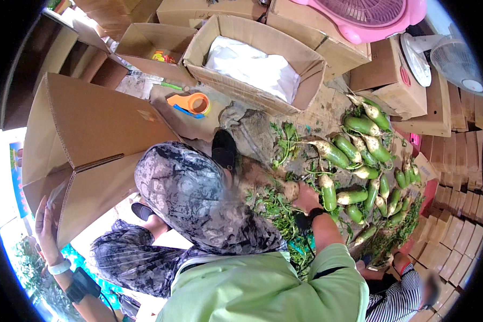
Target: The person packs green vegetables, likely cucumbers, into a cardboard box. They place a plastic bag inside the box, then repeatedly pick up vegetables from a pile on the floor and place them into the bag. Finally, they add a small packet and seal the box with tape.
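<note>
A big open cardboard box [107, 123] stands at the person's left, tilted, its flaps spread. Beyond it, a shallower carton [236, 88] holds crumpled white sheeting [252, 67]. Green radishes with pale ends [331, 154] lie in a loose spread on the right, many of them touching. Leafy greens [271, 209] are strewn beside them, nearer the person. The left hand [46, 228] is up at the big box's outer edge, its fingers extended; whether they pinch the cardboard, I cannot tell. The right hand [306, 198] reaches down among the greens, just beside an upright-lying radish [329, 194]; its fingers are hidden, so their grip cannot be told. An orange tape dispenser [188, 102] lies between the boxes.
</note>
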`<act>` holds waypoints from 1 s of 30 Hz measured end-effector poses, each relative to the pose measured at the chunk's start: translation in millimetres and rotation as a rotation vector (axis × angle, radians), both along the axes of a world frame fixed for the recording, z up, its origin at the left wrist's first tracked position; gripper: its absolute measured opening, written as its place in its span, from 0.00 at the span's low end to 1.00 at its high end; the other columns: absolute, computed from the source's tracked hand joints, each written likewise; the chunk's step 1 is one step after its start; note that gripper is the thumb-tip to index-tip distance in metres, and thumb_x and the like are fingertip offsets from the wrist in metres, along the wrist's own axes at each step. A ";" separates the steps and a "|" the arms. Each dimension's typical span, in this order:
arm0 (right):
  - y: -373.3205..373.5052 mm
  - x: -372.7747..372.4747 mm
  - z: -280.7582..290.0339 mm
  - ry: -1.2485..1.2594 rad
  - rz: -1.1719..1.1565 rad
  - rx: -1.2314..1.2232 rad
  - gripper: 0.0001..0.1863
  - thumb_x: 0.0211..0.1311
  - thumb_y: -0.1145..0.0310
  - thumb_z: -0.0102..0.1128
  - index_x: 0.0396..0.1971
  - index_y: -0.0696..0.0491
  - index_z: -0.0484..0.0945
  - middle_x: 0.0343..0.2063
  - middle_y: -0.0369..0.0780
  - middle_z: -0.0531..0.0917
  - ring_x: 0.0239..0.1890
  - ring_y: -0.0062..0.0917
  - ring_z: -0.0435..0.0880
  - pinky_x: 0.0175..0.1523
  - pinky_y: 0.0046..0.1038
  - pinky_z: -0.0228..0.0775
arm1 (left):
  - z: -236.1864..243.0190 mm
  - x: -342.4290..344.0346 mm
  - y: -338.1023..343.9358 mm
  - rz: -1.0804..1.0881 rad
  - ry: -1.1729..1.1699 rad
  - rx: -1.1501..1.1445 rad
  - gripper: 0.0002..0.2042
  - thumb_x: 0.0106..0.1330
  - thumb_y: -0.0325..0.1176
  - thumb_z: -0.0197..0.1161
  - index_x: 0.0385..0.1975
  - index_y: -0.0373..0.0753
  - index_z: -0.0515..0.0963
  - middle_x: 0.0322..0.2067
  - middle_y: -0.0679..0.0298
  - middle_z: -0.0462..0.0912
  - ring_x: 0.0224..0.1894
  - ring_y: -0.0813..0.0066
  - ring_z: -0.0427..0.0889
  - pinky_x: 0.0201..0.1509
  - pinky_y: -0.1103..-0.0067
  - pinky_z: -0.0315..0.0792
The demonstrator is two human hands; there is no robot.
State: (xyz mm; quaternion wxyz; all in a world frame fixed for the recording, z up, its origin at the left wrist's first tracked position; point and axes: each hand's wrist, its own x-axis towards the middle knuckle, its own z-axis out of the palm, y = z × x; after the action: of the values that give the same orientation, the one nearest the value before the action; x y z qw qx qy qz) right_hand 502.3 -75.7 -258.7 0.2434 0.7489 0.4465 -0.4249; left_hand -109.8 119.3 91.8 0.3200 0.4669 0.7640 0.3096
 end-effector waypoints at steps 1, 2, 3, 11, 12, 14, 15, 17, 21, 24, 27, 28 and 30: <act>2.8 5.6 -1.4 0.071 -0.129 0.033 0.47 0.32 0.59 0.71 0.58 0.55 0.58 0.50 0.46 0.70 0.54 0.39 0.69 0.59 0.35 0.60 | 2.8 5.0 1.2 -0.011 0.029 -0.016 0.19 0.65 0.34 0.54 0.54 0.34 0.68 0.40 0.65 0.76 0.33 0.88 0.69 0.33 0.92 0.61; 12.6 10.8 8.9 0.148 -0.299 0.085 0.52 0.30 0.58 0.72 0.59 0.58 0.54 0.51 0.48 0.70 0.54 0.40 0.69 0.59 0.31 0.60 | 1.0 8.2 -0.7 0.013 0.022 0.000 0.19 0.65 0.34 0.54 0.54 0.34 0.68 0.40 0.66 0.76 0.33 0.88 0.70 0.33 0.92 0.61; 20.6 15.4 19.3 0.224 -0.470 0.139 0.57 0.29 0.56 0.73 0.61 0.60 0.50 0.52 0.50 0.69 0.54 0.40 0.69 0.59 0.28 0.60 | -1.0 11.7 -2.2 0.037 0.015 0.015 0.19 0.65 0.34 0.54 0.54 0.34 0.68 0.40 0.66 0.76 0.34 0.88 0.70 0.34 0.92 0.62; 3.6 67.8 35.8 1.092 -1.632 0.423 0.31 0.44 0.61 0.66 0.51 0.52 0.66 0.46 0.39 0.75 0.49 0.34 0.72 0.49 0.44 0.64 | -2.1 -3.0 -1.6 0.024 -0.020 0.036 0.19 0.65 0.36 0.55 0.53 0.35 0.69 0.36 0.67 0.76 0.31 0.90 0.69 0.31 0.93 0.60; 2.6 67.5 39.0 1.158 -1.650 0.474 0.30 0.44 0.60 0.65 0.50 0.52 0.67 0.46 0.40 0.75 0.49 0.35 0.72 0.49 0.44 0.64 | -1.1 -1.3 -2.2 0.027 -0.021 0.030 0.19 0.65 0.36 0.55 0.53 0.35 0.69 0.35 0.68 0.76 0.29 0.90 0.67 0.29 0.93 0.59; 9.5 54.3 58.1 1.296 -1.681 0.573 0.29 0.45 0.59 0.64 0.49 0.51 0.69 0.47 0.40 0.75 0.50 0.37 0.72 0.49 0.45 0.65 | 0.2 0.2 -3.1 0.030 -0.007 0.023 0.19 0.65 0.36 0.55 0.53 0.35 0.70 0.34 0.69 0.76 0.26 0.91 0.65 0.26 0.93 0.57; 10.4 52.6 58.6 1.315 -1.686 0.611 0.29 0.45 0.58 0.64 0.49 0.51 0.69 0.47 0.40 0.75 0.50 0.37 0.72 0.49 0.45 0.66 | 0.4 -0.5 -3.7 0.029 0.006 0.023 0.18 0.65 0.36 0.55 0.53 0.35 0.70 0.33 0.69 0.76 0.24 0.92 0.63 0.25 0.93 0.56; 14.3 49.9 57.8 1.354 -1.694 0.683 0.29 0.46 0.57 0.64 0.49 0.51 0.69 0.46 0.40 0.75 0.50 0.38 0.72 0.50 0.45 0.66 | 0.6 -1.6 -4.8 0.027 0.034 0.013 0.18 0.65 0.36 0.55 0.52 0.35 0.70 0.32 0.69 0.77 0.22 0.92 0.61 0.24 0.93 0.55; 25.3 47.1 56.0 1.264 -1.646 0.650 0.26 0.47 0.57 0.64 0.46 0.50 0.71 0.45 0.39 0.76 0.48 0.35 0.73 0.48 0.45 0.68 | 1.3 0.7 -2.0 -0.002 0.059 0.038 0.18 0.65 0.36 0.55 0.52 0.35 0.71 0.32 0.70 0.77 0.22 0.91 0.60 0.24 0.92 0.56; 35.5 41.9 56.0 1.012 -1.613 0.527 0.25 0.47 0.57 0.64 0.46 0.49 0.71 0.43 0.39 0.76 0.47 0.33 0.74 0.45 0.46 0.69 | 2.2 7.1 -3.6 -0.039 0.086 0.034 0.17 0.65 0.35 0.54 0.52 0.35 0.71 0.31 0.70 0.77 0.22 0.90 0.60 0.24 0.92 0.56; 50.5 34.9 47.5 0.696 -1.458 0.396 0.35 0.43 0.61 0.67 0.52 0.52 0.61 0.45 0.42 0.74 0.48 0.36 0.72 0.43 0.55 0.66 | 9.3 9.5 -4.8 -0.019 0.141 -0.019 0.17 0.65 0.35 0.54 0.52 0.35 0.71 0.31 0.70 0.76 0.22 0.90 0.60 0.24 0.92 0.57; 60.1 26.8 40.6 0.589 -1.366 0.368 0.35 0.42 0.62 0.68 0.53 0.47 0.62 0.45 0.41 0.74 0.48 0.38 0.72 0.43 0.54 0.66 | 14.5 10.5 -7.6 0.004 0.173 -0.044 0.17 0.65 0.35 0.54 0.52 0.35 0.71 0.31 0.70 0.76 0.22 0.90 0.60 0.25 0.92 0.57; 60.3 27.7 1.4 0.332 -1.150 0.352 0.39 0.39 0.64 0.70 0.54 0.47 0.61 0.49 0.43 0.71 0.49 0.38 0.72 0.46 0.49 0.66 | 9.8 -1.4 -5.6 -0.002 0.095 -0.015 0.17 0.65 0.35 0.54 0.52 0.35 0.71 0.31 0.71 0.76 0.22 0.91 0.60 0.24 0.92 0.56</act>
State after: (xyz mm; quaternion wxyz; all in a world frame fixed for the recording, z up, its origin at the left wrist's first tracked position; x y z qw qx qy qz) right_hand 530.0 -15.4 -257.2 -0.2239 0.8224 0.0667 -0.5187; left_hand -111.2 113.7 101.6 0.2869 0.4793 0.7803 0.2812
